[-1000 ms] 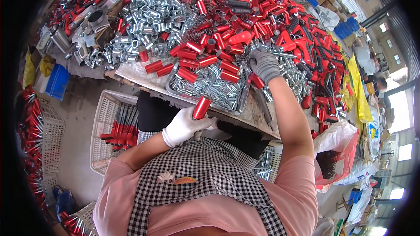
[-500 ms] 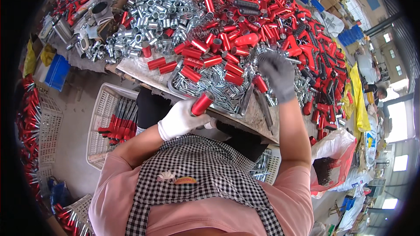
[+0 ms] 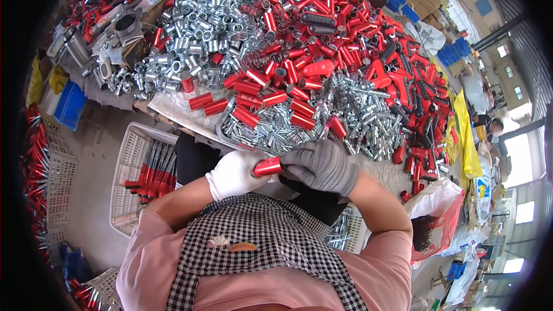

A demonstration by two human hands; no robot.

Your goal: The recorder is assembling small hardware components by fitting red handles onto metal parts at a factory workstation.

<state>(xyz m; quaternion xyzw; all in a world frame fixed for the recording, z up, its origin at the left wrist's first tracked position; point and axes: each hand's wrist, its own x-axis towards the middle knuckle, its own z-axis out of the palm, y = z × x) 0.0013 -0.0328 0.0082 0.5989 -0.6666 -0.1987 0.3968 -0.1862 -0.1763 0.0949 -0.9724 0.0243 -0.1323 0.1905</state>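
Note:
In front of my apron, my left hand [image 3: 236, 173], in a white glove, is wrapped round a short red metal tube [image 3: 266, 167] lying nearly level. My right hand [image 3: 324, 167], in a grey glove, meets the tube's right end with fingers bent and pressed together. Whatever those fingers may hold is hidden. Just beyond the hands, a shallow tray [image 3: 221, 132] is heaped with small silver pins [image 3: 262, 129], and several loose red tubes [image 3: 246, 116] lie over its far side. Another red tube [image 3: 336, 126] rests beyond my right hand.
Silver metal sleeves [image 3: 199, 34] pile up at the far left of the bench, red pistol-shaped handles [image 3: 397, 83] at the right. A white crate [image 3: 120, 196] with red-handled rods stands below on the left. A white-and-red sack [image 3: 446, 213] sits at the right.
My right hand has come back from the heap of small metal parts to the tube's end. The tube in my left hand has tipped from steeply slanted to nearly level.

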